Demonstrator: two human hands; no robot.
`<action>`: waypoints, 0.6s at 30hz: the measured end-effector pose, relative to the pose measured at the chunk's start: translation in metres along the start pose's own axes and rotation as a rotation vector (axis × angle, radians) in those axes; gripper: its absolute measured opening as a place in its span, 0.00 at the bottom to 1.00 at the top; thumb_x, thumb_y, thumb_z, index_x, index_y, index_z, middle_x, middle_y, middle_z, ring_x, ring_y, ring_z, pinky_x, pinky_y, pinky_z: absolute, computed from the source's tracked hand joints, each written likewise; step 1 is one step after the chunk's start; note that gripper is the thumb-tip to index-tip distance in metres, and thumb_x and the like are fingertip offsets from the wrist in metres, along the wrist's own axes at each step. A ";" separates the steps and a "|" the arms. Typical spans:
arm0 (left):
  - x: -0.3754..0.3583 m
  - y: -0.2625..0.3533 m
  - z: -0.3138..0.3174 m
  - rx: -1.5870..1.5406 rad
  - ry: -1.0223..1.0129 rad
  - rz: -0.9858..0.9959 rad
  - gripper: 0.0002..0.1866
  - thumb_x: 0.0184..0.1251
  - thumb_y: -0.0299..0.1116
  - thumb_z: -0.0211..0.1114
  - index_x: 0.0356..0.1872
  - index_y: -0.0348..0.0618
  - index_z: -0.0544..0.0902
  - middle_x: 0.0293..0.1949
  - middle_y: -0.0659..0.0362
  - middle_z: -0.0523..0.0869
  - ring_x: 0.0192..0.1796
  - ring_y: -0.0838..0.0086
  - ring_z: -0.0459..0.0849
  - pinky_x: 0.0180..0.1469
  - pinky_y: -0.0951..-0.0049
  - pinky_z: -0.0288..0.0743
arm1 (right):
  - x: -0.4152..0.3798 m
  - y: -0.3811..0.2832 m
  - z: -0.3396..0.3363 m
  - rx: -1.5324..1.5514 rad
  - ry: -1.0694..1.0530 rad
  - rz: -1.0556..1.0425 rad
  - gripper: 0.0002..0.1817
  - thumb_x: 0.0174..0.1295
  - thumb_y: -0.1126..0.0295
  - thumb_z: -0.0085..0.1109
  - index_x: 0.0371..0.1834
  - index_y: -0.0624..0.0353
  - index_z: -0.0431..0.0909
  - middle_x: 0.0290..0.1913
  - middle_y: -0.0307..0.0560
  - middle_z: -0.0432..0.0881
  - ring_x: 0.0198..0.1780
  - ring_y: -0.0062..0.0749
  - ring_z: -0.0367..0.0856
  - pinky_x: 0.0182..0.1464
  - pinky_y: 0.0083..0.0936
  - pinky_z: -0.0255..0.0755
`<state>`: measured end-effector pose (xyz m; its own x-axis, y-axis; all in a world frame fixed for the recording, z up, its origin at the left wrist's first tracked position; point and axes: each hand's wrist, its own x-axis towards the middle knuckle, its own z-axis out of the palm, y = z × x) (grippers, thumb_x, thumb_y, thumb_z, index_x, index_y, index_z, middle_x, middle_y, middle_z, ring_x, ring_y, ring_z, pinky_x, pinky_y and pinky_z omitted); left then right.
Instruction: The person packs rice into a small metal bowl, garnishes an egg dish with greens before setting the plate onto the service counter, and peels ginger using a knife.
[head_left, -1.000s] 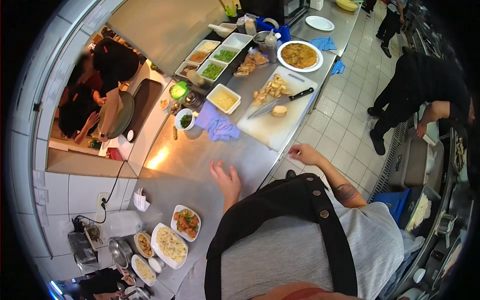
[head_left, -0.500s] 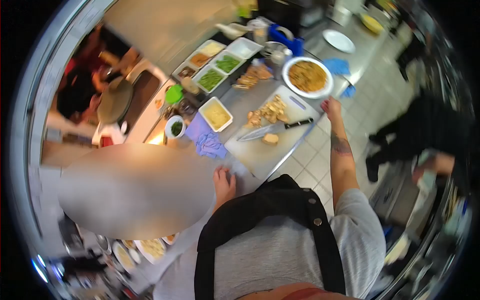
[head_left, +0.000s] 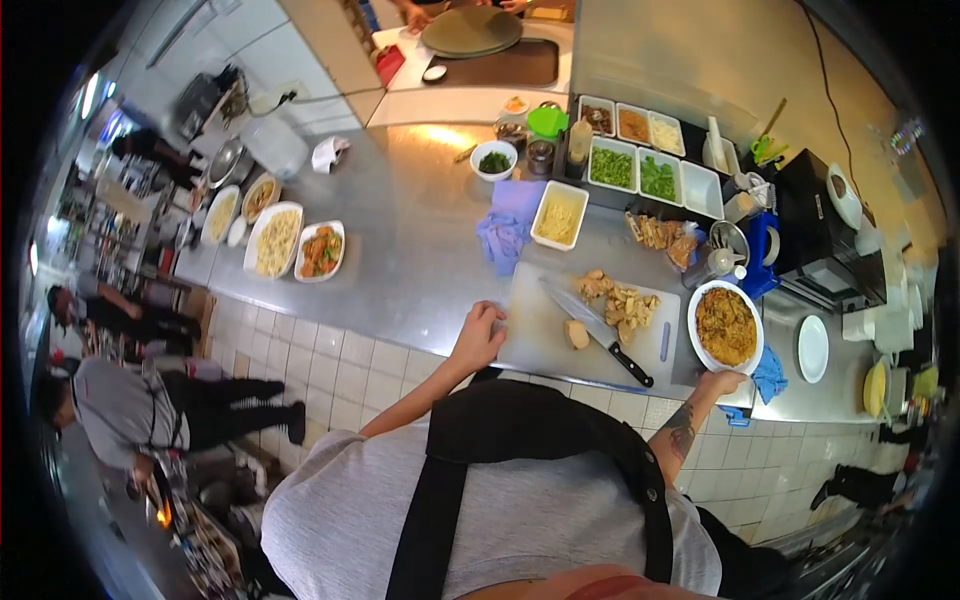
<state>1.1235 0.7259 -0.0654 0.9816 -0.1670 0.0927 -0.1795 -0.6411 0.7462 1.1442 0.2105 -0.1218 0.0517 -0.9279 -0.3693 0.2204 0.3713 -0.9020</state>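
My right hand (head_left: 722, 383) is at the near rim of a white bowl (head_left: 692, 325) of orange-brown food, its fingers closed on the edge. My left hand (head_left: 482, 335) rests at the counter's front edge, fingers loosely bent and apart, holding nothing. Just right of it lies a white cutting board (head_left: 530, 345). On the board are a knife (head_left: 590, 322) with a black handle, a pile of pale brown cut pieces (head_left: 628, 305) and one larger pale chunk (head_left: 576, 334). The bowl stands beside the board's right end.
Behind the board are a tub of pale yellow food (head_left: 560, 216), a purple cloth (head_left: 503, 240) and several topping containers (head_left: 658, 178). Filled dishes (head_left: 275, 240) stand at the counter's left. A blue cloth (head_left: 769, 375) lies right of the bowl. A person (head_left: 130, 405) is at the far left.
The view has turned left, bringing the filled dishes and the left side of the kitchen into sight. My right hand has moved onto the bowl's rim; my left stays by the board.
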 end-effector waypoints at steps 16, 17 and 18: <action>-0.044 -0.036 -0.044 0.120 0.110 -0.080 0.13 0.56 0.29 0.61 0.43 0.39 0.77 0.55 0.46 0.71 0.57 0.51 0.72 0.59 0.61 0.67 | -0.032 -0.045 -0.109 -0.140 -0.313 -0.243 0.26 0.71 0.58 0.37 0.60 0.72 0.66 0.59 0.59 0.71 0.56 0.45 0.75 0.57 0.38 0.71; -0.038 -0.042 -0.048 0.091 0.097 -0.049 0.13 0.56 0.29 0.61 0.43 0.39 0.77 0.54 0.45 0.72 0.56 0.51 0.72 0.59 0.61 0.67 | -0.058 -0.054 -0.114 -0.171 -0.331 -0.223 0.26 0.71 0.58 0.37 0.61 0.71 0.65 0.60 0.58 0.71 0.56 0.45 0.74 0.58 0.38 0.71; -0.031 -0.048 -0.054 0.062 0.081 -0.017 0.12 0.57 0.29 0.61 0.42 0.38 0.77 0.53 0.44 0.73 0.56 0.50 0.73 0.58 0.60 0.67 | -0.087 -0.062 -0.117 -0.201 -0.346 -0.200 0.26 0.72 0.58 0.37 0.62 0.70 0.64 0.60 0.58 0.71 0.57 0.45 0.74 0.58 0.38 0.71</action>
<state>1.1048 0.8021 -0.0681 0.9861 -0.0961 0.1354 -0.1641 -0.6892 0.7057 1.0119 0.2728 -0.0602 0.3578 -0.9264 -0.1172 0.0676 0.1508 -0.9862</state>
